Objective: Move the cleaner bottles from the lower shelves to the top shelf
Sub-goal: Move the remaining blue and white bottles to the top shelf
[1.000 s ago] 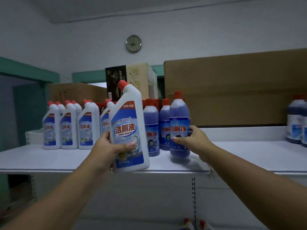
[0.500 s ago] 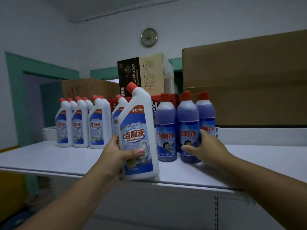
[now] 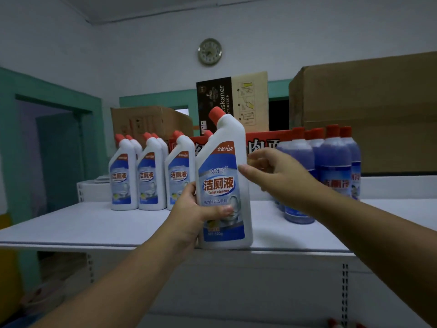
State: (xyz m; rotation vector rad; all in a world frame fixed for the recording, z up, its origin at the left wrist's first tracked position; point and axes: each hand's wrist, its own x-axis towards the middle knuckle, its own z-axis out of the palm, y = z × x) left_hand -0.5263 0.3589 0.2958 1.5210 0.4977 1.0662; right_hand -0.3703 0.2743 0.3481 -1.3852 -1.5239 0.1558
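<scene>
Head view: nearest, the left hand (image 3: 196,214) grasps a white toilet-cleaner bottle (image 3: 222,185) low on its body, thumb across the front label and fingers curled behind. The bottle is upright with its base at the front edge of the top shelf (image 3: 94,223), its red cap angled left. Just beside it the right hand (image 3: 279,176) is released and holds nothing, its fingers loosely spread; one fingertip reaches the bottle's right edge, though whether it touches I cannot tell. Farther back on the white shelf, more white bottles (image 3: 151,176) stand in rows at the left and blue bottles (image 3: 333,162) cluster at the right, partly hidden by the right forearm. Behind them sit a red carton (image 3: 260,143) and cardboard boxes (image 3: 366,110). On the far wall hangs a round clock (image 3: 209,52), with a green door frame (image 3: 59,98) at the left.
</scene>
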